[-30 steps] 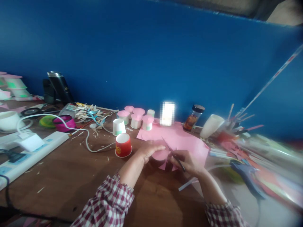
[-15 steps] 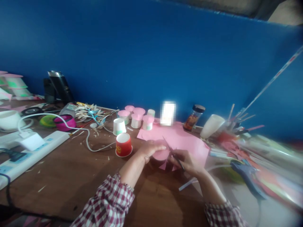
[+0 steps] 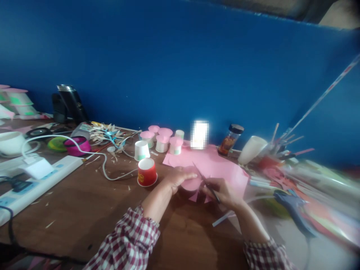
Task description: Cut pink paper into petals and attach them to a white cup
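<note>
My left hand [image 3: 177, 178] is closed on a round piece of pink paper [image 3: 192, 180], its thumb on top and the other fingers mostly hidden. In my right hand [image 3: 221, 192] is a slim, dark, pointed tool [image 3: 213, 192], whose exact kind I cannot make out. Its tip points away from me, over the pink paper just right of my left thumb. Small pink triangular pieces [image 3: 193, 196] show below the round paper. A larger pink sheet [image 3: 230, 174] lies flat behind both hands.
Left of my left hand stands a red paper cup [image 3: 147, 173], upside down, by a white cup [image 3: 141, 150]. Behind are cups with pink tops [image 3: 162, 142]. A power strip [image 3: 56, 170] lies left; a jar [image 3: 230, 140] and a glue gun [image 3: 295, 213] are right.
Almost nothing differs. The dark tool and my right hand have shifted very slightly, while my left hand keeps its place on the pink paper.
</note>
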{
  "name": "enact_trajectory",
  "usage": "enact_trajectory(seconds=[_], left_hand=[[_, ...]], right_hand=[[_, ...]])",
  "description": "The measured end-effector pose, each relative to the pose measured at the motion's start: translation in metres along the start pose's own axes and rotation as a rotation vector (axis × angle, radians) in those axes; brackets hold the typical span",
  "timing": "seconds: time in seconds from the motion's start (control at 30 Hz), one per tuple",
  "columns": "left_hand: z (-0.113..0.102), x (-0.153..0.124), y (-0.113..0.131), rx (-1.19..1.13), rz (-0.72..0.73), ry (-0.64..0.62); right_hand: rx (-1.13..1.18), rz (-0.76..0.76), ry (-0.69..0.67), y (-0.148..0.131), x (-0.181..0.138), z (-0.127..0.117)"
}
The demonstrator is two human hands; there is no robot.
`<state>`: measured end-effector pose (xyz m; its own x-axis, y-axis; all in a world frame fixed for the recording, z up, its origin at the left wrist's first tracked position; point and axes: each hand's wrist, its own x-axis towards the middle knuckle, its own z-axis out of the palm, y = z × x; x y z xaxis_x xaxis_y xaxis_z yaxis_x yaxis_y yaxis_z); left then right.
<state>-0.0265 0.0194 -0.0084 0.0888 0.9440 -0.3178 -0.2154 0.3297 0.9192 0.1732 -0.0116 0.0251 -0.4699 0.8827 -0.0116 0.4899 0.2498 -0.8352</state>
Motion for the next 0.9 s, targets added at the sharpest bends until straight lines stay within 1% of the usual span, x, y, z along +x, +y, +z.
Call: enact_trajectory(seconds=[0.07, 0.17, 0.23, 0.4, 0.63, 0.77, 0.9], left_hand=[[0.000, -0.001, 0.002, 0.022, 0.017, -0.013], [0.001, -0.004, 0.006, 0.039, 0.076, -0.123], [0.002, -0.005, 0.008, 0.041, 0.096, -0.156], [0.003, -0.007, 0.010, 0.035, 0.087, -0.107], [0.002, -0.006, 0.008, 0.035, 0.125, -0.199], [0.002, -0.005, 0.007, 0.043, 0.133, -0.182], [0.002, -0.005, 0.007, 0.044, 0.092, -0.145]], right_hand=[[-0.005, -0.007, 0.008, -0.002, 0.000, -0.001], [-0.008, 0.004, 0.018, -0.002, 0.000, -0.001], [-0.008, 0.014, 0.014, 0.000, 0.000, -0.002], [0.015, 0.014, 0.018, 0.008, 0.002, 0.000], [0.084, 0.022, -0.008, 0.006, 0.002, 0.003], [0.055, 0.015, 0.002, 0.004, 0.001, 0.002], [0.026, 0.008, 0.008, 0.002, 0.000, 0.001]])
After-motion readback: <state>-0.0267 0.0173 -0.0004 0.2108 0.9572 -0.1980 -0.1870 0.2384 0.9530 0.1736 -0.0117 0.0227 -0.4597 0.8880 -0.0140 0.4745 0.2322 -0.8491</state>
